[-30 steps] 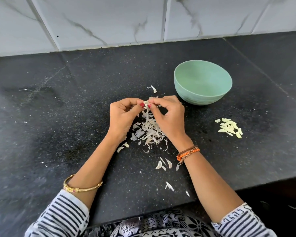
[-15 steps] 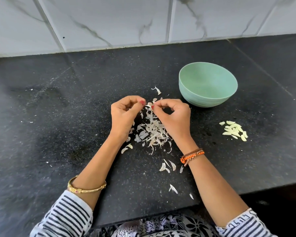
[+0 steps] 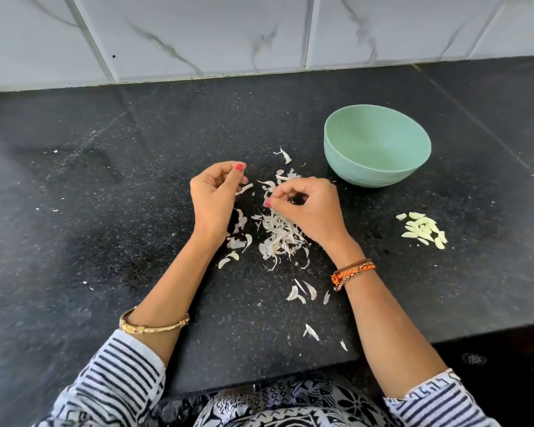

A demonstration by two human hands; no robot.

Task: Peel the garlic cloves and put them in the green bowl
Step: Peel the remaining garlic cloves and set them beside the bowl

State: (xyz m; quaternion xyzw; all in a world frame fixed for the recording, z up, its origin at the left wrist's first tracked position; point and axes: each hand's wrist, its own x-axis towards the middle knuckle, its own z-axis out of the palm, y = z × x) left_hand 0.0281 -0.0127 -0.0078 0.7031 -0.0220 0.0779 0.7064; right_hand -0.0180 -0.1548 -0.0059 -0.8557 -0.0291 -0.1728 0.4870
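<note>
right hand seems to pinch something tiny over the papery white skin pile, can't tell what; left hand curled, apparently empty. peeled pale cloves lie beside the empty mint-green round bowl. strip skin tip-first, then bowl it.

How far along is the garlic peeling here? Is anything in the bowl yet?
Partly done. A cluster of peeled cloves lies on the counter to the right, and a pile of skins sits between the hands. The right hand pinches something small over the skins; whether it is clove or skin is unclear. The left hand is curled beside it. The green bowl looks empty, so moving the cloves remains.
</note>
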